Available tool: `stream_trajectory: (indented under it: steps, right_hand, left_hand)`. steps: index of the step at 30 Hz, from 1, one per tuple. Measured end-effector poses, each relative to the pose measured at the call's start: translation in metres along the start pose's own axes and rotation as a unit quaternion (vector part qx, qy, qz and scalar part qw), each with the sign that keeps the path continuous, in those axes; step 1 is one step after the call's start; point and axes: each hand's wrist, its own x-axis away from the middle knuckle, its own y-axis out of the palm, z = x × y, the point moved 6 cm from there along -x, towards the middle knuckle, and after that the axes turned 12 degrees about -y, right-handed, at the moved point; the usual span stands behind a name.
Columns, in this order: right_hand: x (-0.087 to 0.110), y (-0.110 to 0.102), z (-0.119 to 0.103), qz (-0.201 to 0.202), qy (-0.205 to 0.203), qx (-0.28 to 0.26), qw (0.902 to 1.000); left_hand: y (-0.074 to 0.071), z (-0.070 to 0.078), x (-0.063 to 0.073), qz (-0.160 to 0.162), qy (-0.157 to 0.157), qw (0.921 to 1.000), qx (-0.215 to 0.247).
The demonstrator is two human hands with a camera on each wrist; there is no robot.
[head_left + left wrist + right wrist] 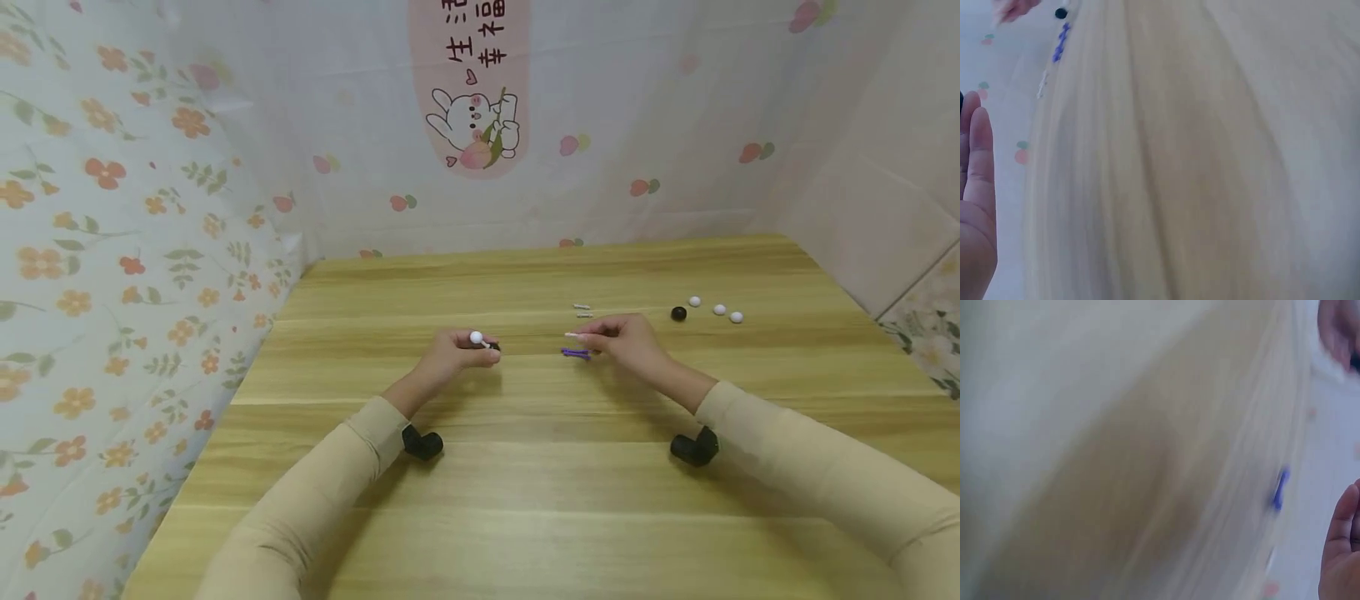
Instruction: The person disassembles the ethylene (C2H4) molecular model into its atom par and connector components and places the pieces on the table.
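My left hand (456, 353) pinches a black ball (494, 347) between thumb and fingers. A white ball (476, 337) joins it by a short white stick. Across from it, my right hand (628, 343) holds a small white stick (572, 335) at the fingertips, its free end pointing left. Purple sticks (576, 353) lie on the table just below those fingers. Two more white sticks (582, 316) lie a little beyond the right hand. In the right wrist view the right hand (1340, 550) shows only at the edge, and what it holds is out of sight.
Right of the right hand, a loose black ball (678, 313) and three white balls (719, 309) rest on the wooden table (525, 500). Black camera mounts (423, 443) sit at both wrists. Patterned curtains (360, 150) stand behind the table and at its sides.
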Motion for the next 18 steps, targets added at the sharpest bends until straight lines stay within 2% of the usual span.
stream_trajectory:
  steps: [3,7,13,18]
  right_hand:
    - [-0.002,-0.016,0.019,0.022,0.033,-0.003,0.9992]
    - [-0.012,-0.03,0.033,0.009,0.063,0.021,0.9977]
    - [-0.026,-0.033,0.056,-0.013,0.104,0.07,0.992]
    - [-0.036,-0.033,0.063,-0.013,0.102,0.093,0.9904]
  left_hand:
    - [-0.009,-0.004,0.004,0.002,0.003,0.9999,0.011]
    - [-0.002,-0.002,0.003,-0.016,-0.003,0.9999,0.006]
    - [0.004,-0.006,0.004,-0.019,-0.017,0.9997,0.005]
    - [0.005,-0.002,0.005,-0.027,-0.013,0.9995,0.007]
